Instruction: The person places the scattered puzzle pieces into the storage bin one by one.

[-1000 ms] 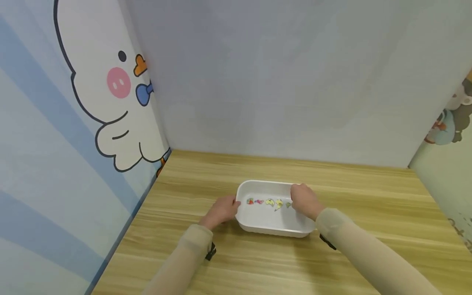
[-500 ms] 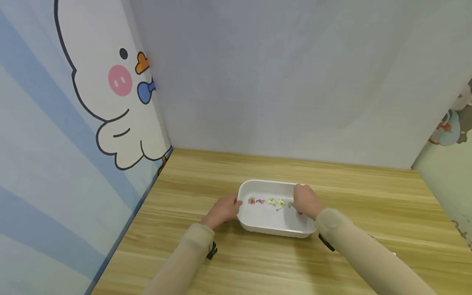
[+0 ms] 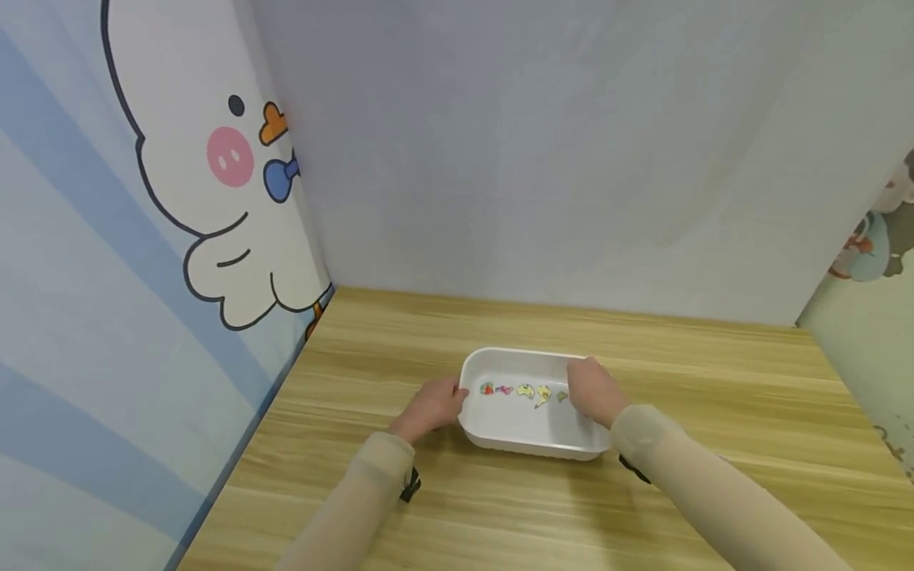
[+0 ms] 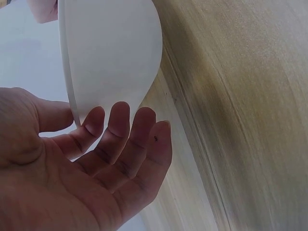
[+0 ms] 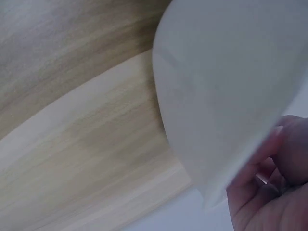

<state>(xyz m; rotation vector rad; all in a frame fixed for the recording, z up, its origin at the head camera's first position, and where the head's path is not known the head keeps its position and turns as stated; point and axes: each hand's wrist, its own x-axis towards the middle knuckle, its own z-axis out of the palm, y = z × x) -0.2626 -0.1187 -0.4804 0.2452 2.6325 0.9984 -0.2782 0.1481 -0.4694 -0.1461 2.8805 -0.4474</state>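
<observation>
A white rectangular tray (image 3: 524,446) with rounded corners stands on the wooden table. A row of small flat coloured pieces, which look like stickers, lies across its floor: a red and green one (image 3: 487,388), a pink one (image 3: 504,390), two yellow ones (image 3: 525,391) and a green one (image 3: 562,396). My left hand (image 3: 434,408) pinches the tray's left rim, thumb inside and curled fingers outside. Inside the tray's right part is my right hand (image 3: 594,390), its fingers bent. In the right wrist view the tray wall hides part of this hand (image 5: 284,192); whether it holds anything is hidden.
The wooden table (image 3: 400,325) extends around the tray. A grey-white wall (image 3: 535,159) rises behind it, with a cartoon-printed wall (image 3: 164,262) on the left. Just past the right sleeve (image 3: 703,476), a tiny bit of some small grey thing (image 3: 724,457) shows.
The view has shifted slightly. My right hand has moved only a little in the tray, and slightly more of the green piece shows than half a second ago. My left hand keeps its hold.
</observation>
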